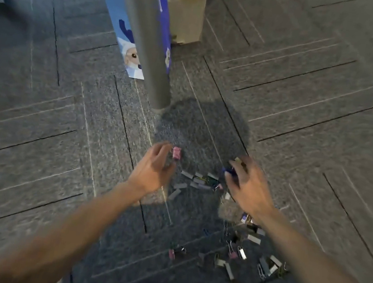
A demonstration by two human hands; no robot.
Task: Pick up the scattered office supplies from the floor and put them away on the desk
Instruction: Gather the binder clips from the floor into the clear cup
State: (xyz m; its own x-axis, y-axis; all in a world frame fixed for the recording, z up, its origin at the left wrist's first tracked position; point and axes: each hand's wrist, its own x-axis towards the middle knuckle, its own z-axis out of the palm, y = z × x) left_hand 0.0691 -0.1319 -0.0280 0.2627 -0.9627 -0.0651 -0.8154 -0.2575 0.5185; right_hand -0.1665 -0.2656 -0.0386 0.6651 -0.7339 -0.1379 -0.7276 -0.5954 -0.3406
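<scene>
From the head view, my left hand point(152, 172) hangs over the floor point(32, 140) with its fingers point(167, 149) loosely spread and holding nothing. The pink clip point(176, 152) lies just beside those fingertips, on their thumb side and slightly ahead. Its long axis points away from me. Blur hides whether a fingertip touches it. My left hand is much the nearer to it, so I judge the next pinch belongs there.

My right hand point(247, 186) has its fingers curled, and they look to be pinching a blue clip point(229, 171), though the blur softens this. Between my two hands, nearer my palms than my fingertips, lies a small heap of staple strips point(198, 180). More clips point(253, 239) are scattered beside my right forearm. The desk's surface is out of sight; only a grey post point(146, 35) stands ahead.
</scene>
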